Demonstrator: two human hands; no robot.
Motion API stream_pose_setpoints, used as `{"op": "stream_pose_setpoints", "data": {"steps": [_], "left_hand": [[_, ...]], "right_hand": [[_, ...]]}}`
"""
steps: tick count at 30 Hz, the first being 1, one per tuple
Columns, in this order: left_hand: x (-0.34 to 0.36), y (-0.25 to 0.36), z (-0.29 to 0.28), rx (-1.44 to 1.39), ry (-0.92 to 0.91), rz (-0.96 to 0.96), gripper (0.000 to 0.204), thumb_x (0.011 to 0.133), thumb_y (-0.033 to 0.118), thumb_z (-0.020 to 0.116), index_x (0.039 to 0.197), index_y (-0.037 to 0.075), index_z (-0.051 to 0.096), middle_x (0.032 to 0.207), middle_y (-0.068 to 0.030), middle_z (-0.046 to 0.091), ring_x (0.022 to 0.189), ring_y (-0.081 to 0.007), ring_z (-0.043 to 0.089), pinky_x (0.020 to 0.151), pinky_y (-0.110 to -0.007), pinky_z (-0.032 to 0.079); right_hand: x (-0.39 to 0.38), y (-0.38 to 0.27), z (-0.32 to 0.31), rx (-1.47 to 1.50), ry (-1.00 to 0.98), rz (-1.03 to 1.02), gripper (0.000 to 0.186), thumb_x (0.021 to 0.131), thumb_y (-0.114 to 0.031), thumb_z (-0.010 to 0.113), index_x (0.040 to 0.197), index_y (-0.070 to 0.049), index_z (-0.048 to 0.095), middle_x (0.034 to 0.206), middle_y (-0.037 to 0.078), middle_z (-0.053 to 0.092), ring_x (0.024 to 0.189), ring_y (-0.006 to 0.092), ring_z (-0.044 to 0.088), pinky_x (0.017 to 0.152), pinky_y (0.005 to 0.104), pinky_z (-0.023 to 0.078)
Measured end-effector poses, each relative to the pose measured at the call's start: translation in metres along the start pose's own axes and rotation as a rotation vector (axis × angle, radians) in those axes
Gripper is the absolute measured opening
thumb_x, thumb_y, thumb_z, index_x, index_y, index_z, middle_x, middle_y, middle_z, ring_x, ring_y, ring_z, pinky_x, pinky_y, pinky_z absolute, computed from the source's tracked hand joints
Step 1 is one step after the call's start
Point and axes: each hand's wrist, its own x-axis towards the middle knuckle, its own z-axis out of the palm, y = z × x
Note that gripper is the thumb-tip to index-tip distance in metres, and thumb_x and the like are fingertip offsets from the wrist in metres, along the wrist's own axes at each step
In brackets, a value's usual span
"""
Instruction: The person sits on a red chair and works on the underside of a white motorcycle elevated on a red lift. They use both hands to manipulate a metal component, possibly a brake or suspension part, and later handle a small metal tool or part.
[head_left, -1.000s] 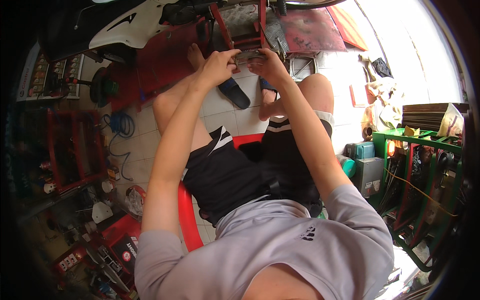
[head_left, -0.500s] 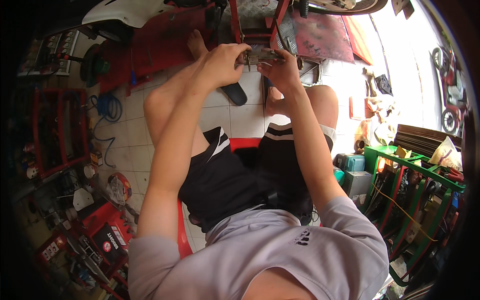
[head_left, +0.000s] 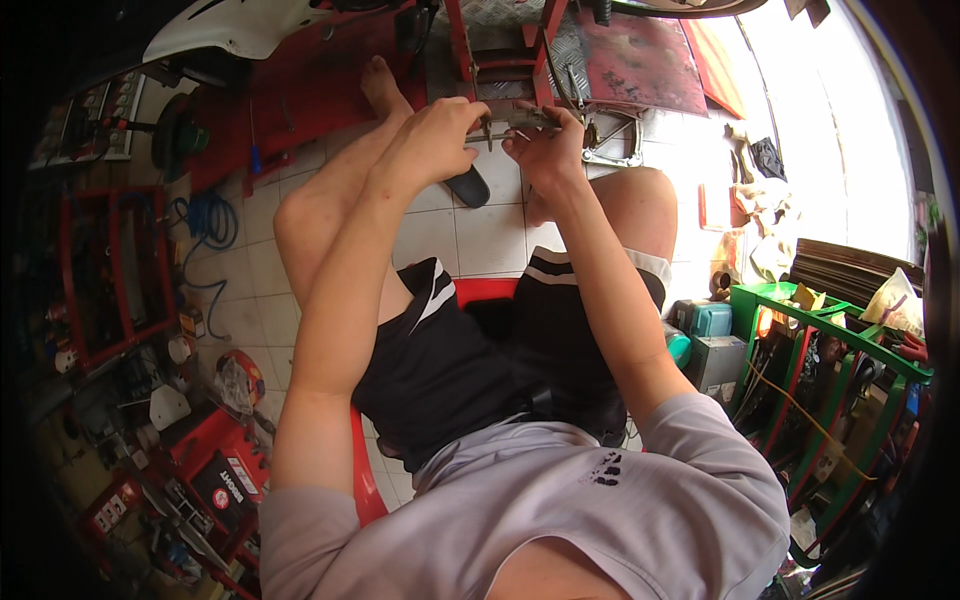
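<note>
In front of my knees, both hands are raised at the top middle around a dull metal mechanical part (head_left: 526, 118) whose exact kind I cannot make out. My left hand (head_left: 445, 135) is closed, its fingertips pinching a narrow upright metal piece (head_left: 488, 130) at the part's left end. My right hand (head_left: 552, 152) grips the part's right side, thumb on top and other fingers curled below. A thin rod-like bit (head_left: 515, 136) shows between the two hands. Fingers cover much of the metal.
Beyond the hands stands a red metal frame (head_left: 544, 75) on a red platform (head_left: 645, 65). A silver metal bracket (head_left: 625, 145) lies right of my right hand. A blue hose (head_left: 210, 222) coils at left; a green rack (head_left: 850, 335) stands at right. A slipper (head_left: 468, 187) is below.
Both hands have shifted slightly left with the metal part. The narrow piece in my left fingers now shows more distinctly. The whole view has also moved a little.
</note>
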Motion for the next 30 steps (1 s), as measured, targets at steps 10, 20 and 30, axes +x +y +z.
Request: {"op": "stream_pose_setpoints", "data": {"steps": [10, 20, 30], "left_hand": [[0.004, -0.012, 0.012, 0.054, -0.233, -0.108, 0.046, 0.072, 0.014, 0.075, 0.113, -0.001, 0.062, 0.101, -0.0182, 0.066, 0.096, -0.0332, 0.063, 0.085, -0.039, 0.050], [0.007, -0.016, 0.007, 0.017, -0.314, -0.188, 0.049, 0.080, 0.026, 0.071, 0.120, -0.001, 0.060, 0.114, -0.0217, 0.064, 0.107, -0.0354, 0.061, 0.092, -0.040, 0.048], [-0.008, -0.010, -0.010, -0.166, 0.111, 0.052, 0.036, 0.084, 0.017, 0.067, 0.117, 0.004, 0.062, 0.112, -0.0157, 0.063, 0.097, -0.0254, 0.064, 0.083, -0.035, 0.051]], "right_hand": [[0.030, 0.043, -0.030, 0.162, 0.275, -0.009, 0.033, 0.084, -0.035, 0.055, 0.102, -0.007, 0.053, 0.105, 0.012, 0.056, 0.092, 0.0262, 0.056, 0.087, 0.0408, 0.044], [0.049, 0.060, -0.077, -0.111, 0.456, 0.060, 0.042, 0.089, -0.017, 0.059, 0.121, 0.003, 0.041, 0.114, 0.029, 0.056, 0.098, 0.0403, 0.062, 0.088, 0.0466, 0.054], [-0.006, 0.044, -0.055, -1.064, -0.011, 0.357, 0.052, 0.088, -0.044, 0.055, 0.126, -0.008, 0.054, 0.118, 0.014, 0.066, 0.109, 0.0277, 0.062, 0.100, 0.0387, 0.043]]}}
